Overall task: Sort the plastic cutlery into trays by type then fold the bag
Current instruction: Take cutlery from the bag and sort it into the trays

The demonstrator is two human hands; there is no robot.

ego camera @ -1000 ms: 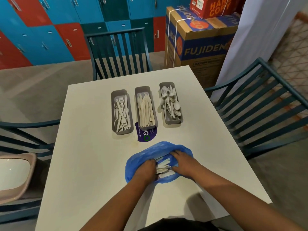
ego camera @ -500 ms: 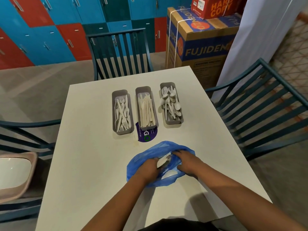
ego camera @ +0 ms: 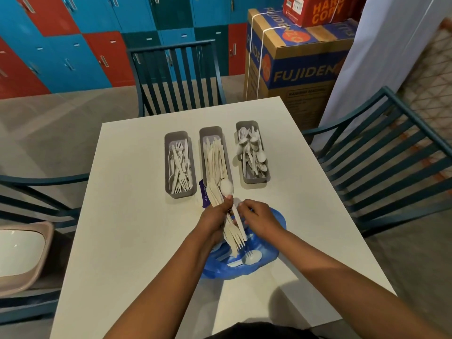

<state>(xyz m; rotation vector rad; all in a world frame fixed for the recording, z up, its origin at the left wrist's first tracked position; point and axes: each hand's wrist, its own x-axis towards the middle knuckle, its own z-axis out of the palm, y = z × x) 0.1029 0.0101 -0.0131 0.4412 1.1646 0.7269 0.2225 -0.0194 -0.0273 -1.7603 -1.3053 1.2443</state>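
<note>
Risk: your left hand grips a mixed bundle of forks and a spoon above the blue bag, right hand pinching one handle, so a loose pull could spill pieces.

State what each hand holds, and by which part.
Left hand grips a mixed cutlery bundle around its middle. Right hand fingers touch one piece's handle; a grip cannot be told.

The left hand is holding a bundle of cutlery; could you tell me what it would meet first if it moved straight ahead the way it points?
Probably the near end of the middle tray, the one with knives. The left hand and its bundle of cutlery point up-table toward it, though depth and height above the table are hard to judge.
</note>
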